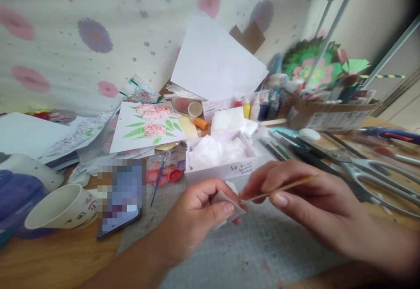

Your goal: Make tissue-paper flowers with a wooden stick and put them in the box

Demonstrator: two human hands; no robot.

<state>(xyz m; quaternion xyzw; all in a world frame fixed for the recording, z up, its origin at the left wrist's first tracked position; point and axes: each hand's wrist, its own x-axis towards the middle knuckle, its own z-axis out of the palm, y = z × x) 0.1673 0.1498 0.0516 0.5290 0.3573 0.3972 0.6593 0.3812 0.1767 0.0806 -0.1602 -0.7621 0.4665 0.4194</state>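
Above the grey cutting mat (249, 254), my left hand (193, 212) pinches a small folded piece of thin white paper (221, 199) between thumb and fingers. My right hand (315, 206) is closed on a thin wooden stick (292, 186). The stick's tip points left and meets the paper's edge, or lies very near it; the fingers partly hide that spot. Just beyond both hands stands a white box (210, 173) with handwriting on its front, filled with crumpled white tissue (208, 150).
To the left are a paper cup (65, 210), a propped phone (123, 197), a paint palette (160, 171) with a blue brush, and a flower painting (147, 125). Large scissors (370, 175) and several tools lie right. Paint bottles (256, 109) and a cardboard box (337, 114) stand behind.
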